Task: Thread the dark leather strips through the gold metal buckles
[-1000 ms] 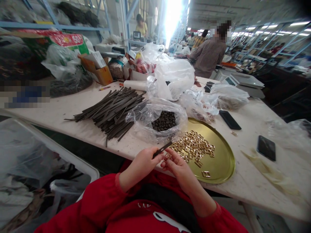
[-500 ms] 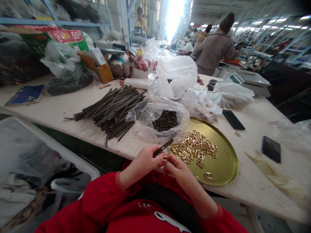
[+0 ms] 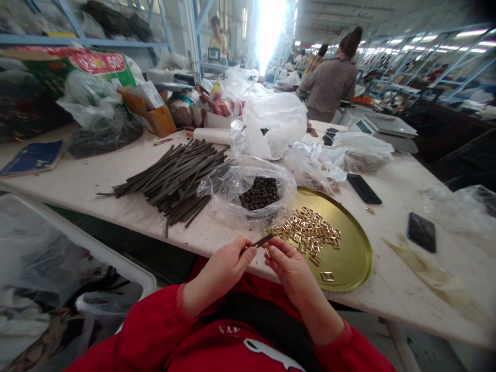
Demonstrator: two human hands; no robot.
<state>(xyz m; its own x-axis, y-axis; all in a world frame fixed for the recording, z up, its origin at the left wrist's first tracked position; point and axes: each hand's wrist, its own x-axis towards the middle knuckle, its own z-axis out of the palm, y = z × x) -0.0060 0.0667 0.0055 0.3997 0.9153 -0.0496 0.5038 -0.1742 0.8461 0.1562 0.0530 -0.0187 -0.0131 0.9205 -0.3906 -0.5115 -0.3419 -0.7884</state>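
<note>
My left hand [image 3: 232,258] pinches a dark flat strip [image 3: 262,240] that points to the right, in front of the table's near edge. Close beside it, my right hand [image 3: 284,261] holds a small gold buckle [image 3: 267,252] between thumb and fingers, with its fingertips at the strip's far end. More gold buckles [image 3: 306,227] lie heaped on a round gold tray [image 3: 354,258], and a single one sits near the tray's front. Left of the tray, an open clear bag [image 3: 289,188] holds small dark loops [image 3: 261,194]. A pile of dark strips [image 3: 174,178] lies further left.
Two phones [image 3: 364,188] lie on the table [image 3: 391,222] at the right. Plastic bags [image 3: 275,119], a cardboard box [image 3: 160,116] and a blue booklet [image 3: 33,156] stand or lie further back. A white bin [image 3: 112,258] is at the lower left. A person [image 3: 331,82] is beyond the table.
My hands have drawn slightly apart. The gold buckle has turned and is now seen edge-on in my right fingers, and the strip lies flatter. The whole view has shifted a little.
</note>
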